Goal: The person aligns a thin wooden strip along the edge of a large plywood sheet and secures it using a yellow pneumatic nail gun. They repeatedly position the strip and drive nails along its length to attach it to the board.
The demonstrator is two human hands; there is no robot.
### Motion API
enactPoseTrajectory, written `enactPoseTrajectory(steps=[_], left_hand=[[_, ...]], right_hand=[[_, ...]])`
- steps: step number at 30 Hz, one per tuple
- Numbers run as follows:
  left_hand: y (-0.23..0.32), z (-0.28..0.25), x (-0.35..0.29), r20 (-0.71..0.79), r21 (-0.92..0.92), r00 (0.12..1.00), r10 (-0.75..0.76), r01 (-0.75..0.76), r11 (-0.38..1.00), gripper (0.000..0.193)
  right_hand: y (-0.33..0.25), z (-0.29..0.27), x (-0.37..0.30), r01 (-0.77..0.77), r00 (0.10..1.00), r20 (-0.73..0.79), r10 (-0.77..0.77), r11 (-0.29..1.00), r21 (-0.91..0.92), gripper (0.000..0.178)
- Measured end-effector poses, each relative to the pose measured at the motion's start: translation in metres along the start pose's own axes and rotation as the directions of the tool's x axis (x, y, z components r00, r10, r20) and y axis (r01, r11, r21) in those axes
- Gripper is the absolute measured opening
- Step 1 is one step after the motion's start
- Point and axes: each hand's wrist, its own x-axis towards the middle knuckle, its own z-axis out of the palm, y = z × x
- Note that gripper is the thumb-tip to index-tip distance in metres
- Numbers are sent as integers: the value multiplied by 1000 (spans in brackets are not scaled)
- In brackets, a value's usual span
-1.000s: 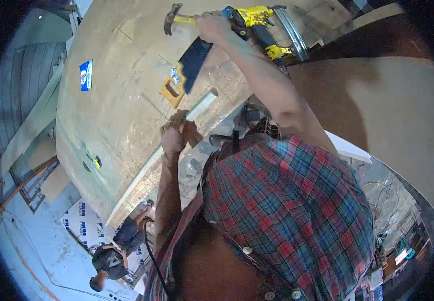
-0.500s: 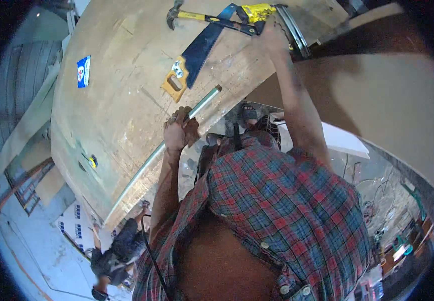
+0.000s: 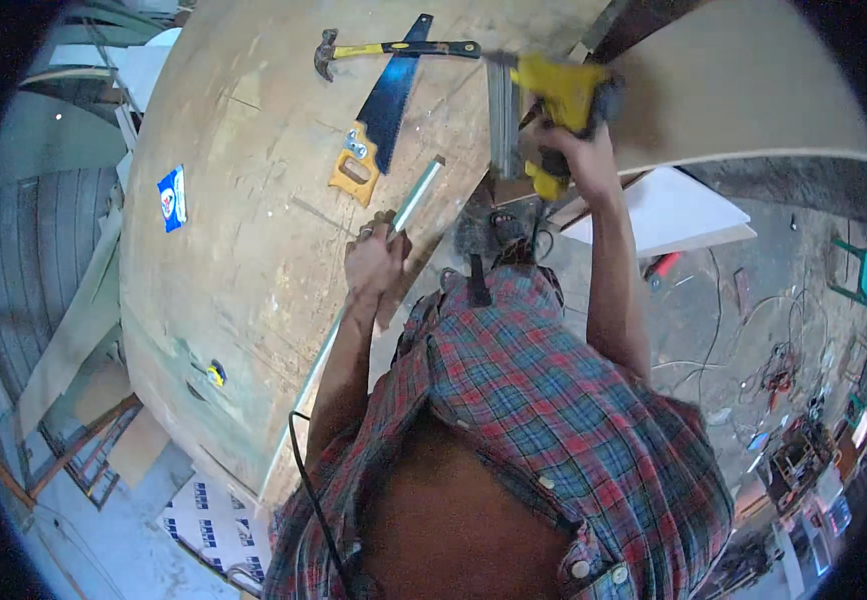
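Note:
My right hand (image 3: 581, 155) is closed round the grip of a yellow and black cordless drill (image 3: 558, 90), smeared by motion. The drill is raised off the wooden tabletop (image 3: 253, 250), its nose pointing left. My left hand (image 3: 375, 258) grips a long, narrow, pale strip (image 3: 419, 195) lying along the table's near edge. Part of that strip is hidden under my hand and forearm. Beyond it lies a handsaw (image 3: 385, 120) with a wooden handle. A claw hammer (image 3: 393, 48) with a yellow and black handle rests across the saw's blade.
Metal channels (image 3: 502, 120) lie at the table's right edge, left of the drill. A blue and white packet (image 3: 172, 198) and a small yellow and black object (image 3: 215, 373) sit farther left. A white board (image 3: 668, 210) and cables (image 3: 713, 320) are at the right.
My right hand has lifted the drill off the table and brought it right and nearer. My left hand stays on the strip. The view has shifted, and the person at lower left is out of sight.

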Motion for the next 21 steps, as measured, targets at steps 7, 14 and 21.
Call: enactPoseTrajectory(steps=[7, 14, 21], left_hand=[[5, -20, 6, 49, 110, 997, 65, -70, 991, 43], [1, -20, 22, 200, 215, 974, 110, -153, 965, 55], [2, -20, 28, 296, 234, 950, 96, -170, 957, 60]], right_hand=[[106, 18, -94, -224, 974, 49, 222, 895, 386, 34], [158, 73, -120, -286, 953, 123, 277, 688, 667, 41], [192, 100, -106, -360, 921, 210, 328, 515, 778, 46]])
